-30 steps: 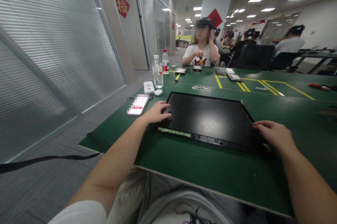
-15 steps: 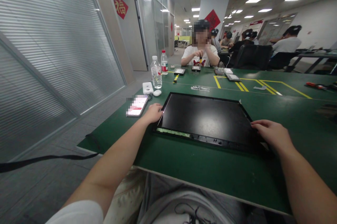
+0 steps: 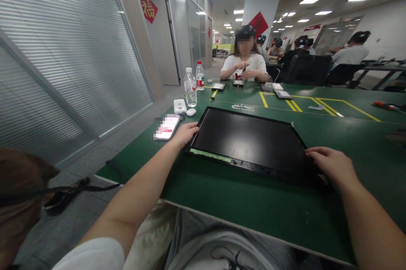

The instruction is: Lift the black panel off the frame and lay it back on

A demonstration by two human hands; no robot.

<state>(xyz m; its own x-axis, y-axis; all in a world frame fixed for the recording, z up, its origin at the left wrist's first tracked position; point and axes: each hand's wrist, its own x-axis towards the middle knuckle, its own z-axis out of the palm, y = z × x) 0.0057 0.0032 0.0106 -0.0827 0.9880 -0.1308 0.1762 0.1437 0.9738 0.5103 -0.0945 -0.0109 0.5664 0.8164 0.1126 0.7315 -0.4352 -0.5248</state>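
A flat black screen panel [image 3: 250,139] in a thin dark frame lies in front of me over the green table, with a pale green strip [image 3: 211,155] along the left part of its near edge. My left hand [image 3: 187,134] grips its left edge, fingers curled on the rim. On the opposite side my right hand [image 3: 333,164] pinches the right edge, thumb and fingers closed round it. Part of the fingers on both hands is hidden by the frame. Whether the panel's underside touches the table I cannot tell.
A phone [image 3: 168,127], a white box-shaped device [image 3: 180,106] and a water bottle [image 3: 190,88] stand left of the panel. Small metal pieces [image 3: 242,107] lie beyond it. A co-worker [image 3: 244,61] sits opposite near hard drives [image 3: 218,87]. Someone in brown clothing [image 3: 22,194] is close at left.
The panel has shifted slightly up and away with both hands still on it. A person in brown has come into view at left. The co-worker opposite has lowered a hand from the face.
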